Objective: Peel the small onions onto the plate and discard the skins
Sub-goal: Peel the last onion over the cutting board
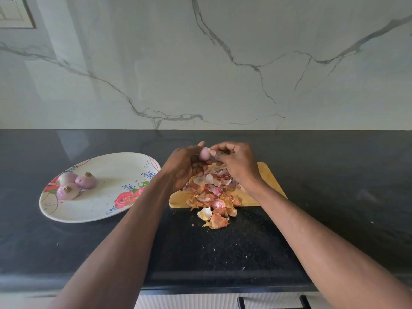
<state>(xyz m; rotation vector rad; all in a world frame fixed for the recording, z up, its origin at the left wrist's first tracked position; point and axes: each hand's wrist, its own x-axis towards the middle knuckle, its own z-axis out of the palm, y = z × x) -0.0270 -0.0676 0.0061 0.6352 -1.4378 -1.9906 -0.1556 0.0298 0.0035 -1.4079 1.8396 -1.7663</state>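
Left hand (186, 166) holds an onion (204, 153) in curled fingers above the board (270, 181); right hand (231, 160) pinches its skin. Three peeled onions (75, 185) lie on the plate (107, 210), skins (211, 197) heaped on board and desk (334, 197)

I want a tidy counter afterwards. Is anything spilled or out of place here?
Yes. Some onion skins have spilled off the near edge of the cutting board onto the black counter, with small scraps nearer the person.

Nothing here can be read; the plate (95, 210) carries only painted roses and blue flecks, no words; the wooden board (267, 181) bears no mark or brand; the wall panel (15, 12) at upper left shows no lettering.
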